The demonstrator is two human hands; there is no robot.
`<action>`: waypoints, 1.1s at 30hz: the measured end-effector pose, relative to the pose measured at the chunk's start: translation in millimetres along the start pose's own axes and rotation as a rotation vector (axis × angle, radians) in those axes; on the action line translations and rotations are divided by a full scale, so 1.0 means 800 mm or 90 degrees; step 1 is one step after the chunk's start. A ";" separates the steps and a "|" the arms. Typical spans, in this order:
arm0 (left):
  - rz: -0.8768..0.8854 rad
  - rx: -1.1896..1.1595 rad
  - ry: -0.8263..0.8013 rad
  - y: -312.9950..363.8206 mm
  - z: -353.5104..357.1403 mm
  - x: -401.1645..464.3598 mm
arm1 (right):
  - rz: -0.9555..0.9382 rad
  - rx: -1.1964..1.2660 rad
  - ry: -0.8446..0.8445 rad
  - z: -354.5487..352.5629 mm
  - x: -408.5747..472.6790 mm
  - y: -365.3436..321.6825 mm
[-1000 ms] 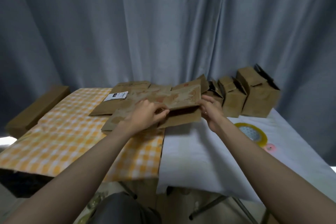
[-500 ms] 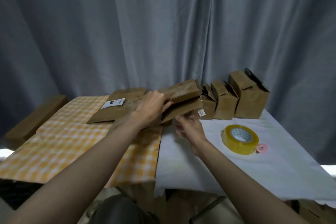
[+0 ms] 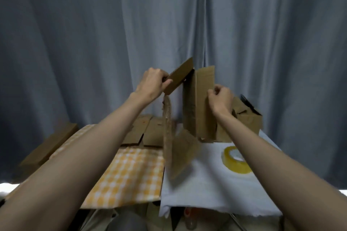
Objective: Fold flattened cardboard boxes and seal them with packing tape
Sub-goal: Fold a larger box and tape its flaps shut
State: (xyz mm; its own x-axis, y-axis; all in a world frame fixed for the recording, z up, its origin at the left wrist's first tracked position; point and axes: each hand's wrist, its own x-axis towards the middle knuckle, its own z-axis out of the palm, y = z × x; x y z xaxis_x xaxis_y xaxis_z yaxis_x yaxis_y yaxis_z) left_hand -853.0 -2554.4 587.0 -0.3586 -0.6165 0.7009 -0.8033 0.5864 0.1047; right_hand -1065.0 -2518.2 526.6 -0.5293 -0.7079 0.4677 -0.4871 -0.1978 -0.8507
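Both grips hold: left hand (image 3: 152, 82) and right hand (image 3: 220, 97) pinch the box (image 3: 199, 103), which we have now lifted off the tabletop (image 3: 206, 184), opening.

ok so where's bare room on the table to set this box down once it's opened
Bare white cloth lies near the front edge, left of the tape roll. The checkered cloth is bare toward the front too. The back is crowded: flat cardboard behind it, folded boxes far right.
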 end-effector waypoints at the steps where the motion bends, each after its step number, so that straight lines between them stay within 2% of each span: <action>1: 0.002 0.002 0.004 0.001 -0.010 0.006 | -0.021 -0.019 0.019 -0.011 0.009 -0.008; 5: -0.013 -0.018 -0.012 0.000 -0.030 0.026 | -0.118 -0.168 0.074 -0.055 0.045 -0.040; 8: -0.051 -0.029 -0.027 -0.002 -0.021 0.032 | -0.162 -0.263 0.026 -0.071 0.068 -0.048; 14: -0.150 -0.084 -0.120 -0.019 0.034 0.013 | -0.130 -0.330 -0.095 -0.053 0.079 0.006; 18: -0.225 -0.083 -0.121 -0.036 0.062 0.003 | -0.142 -0.457 -0.161 -0.055 0.080 0.026; 23: -0.293 -0.077 -0.133 -0.039 0.073 -0.006 | -0.047 -0.599 -0.180 -0.091 0.101 0.015; 25: -0.312 -0.086 -0.133 -0.036 0.080 -0.013 | 0.005 -0.524 -0.204 -0.103 0.099 0.018; 29: -0.327 -0.095 -0.130 -0.028 0.087 -0.023 | 0.150 -0.248 -0.238 -0.118 0.061 0.025; 33: -0.337 -0.121 -0.121 -0.023 0.086 -0.030 | 0.187 -0.142 -0.345 -0.134 0.015 0.016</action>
State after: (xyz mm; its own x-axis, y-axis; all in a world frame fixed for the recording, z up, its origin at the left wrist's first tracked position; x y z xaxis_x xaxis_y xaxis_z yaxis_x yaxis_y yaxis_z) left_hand -862.6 -2586.4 520.0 -0.0260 -0.9238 0.3819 -0.8029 0.2469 0.5426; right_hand -1151.5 -2456.5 547.2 -0.2657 -0.9640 -0.0142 -0.5387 0.1606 -0.8271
